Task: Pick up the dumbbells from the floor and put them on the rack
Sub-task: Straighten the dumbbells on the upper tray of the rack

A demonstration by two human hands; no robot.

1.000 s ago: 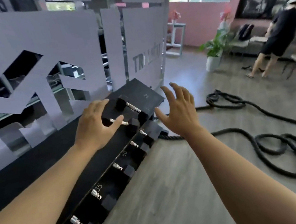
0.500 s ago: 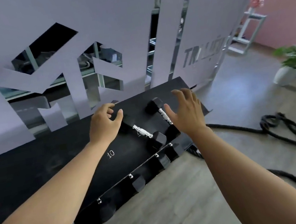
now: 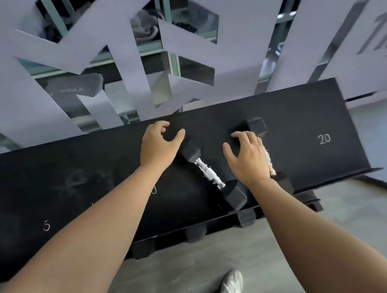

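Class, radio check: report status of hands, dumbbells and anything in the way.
Both hands open: left hand and right hand over the rack. Two dumbbells lying on top shelf. Nothing in the way.

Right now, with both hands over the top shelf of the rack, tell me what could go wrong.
1. The left dumbbell lies skewed on the sloped shelf, its near head by the front lip; it might roll or slide toward the shoe below.
2. The right hand hovers open over the right dumbbell; fingers could get pinched between the two dumbbells.
3. The left hand sits by the left dumbbell's far head and may nudge it.
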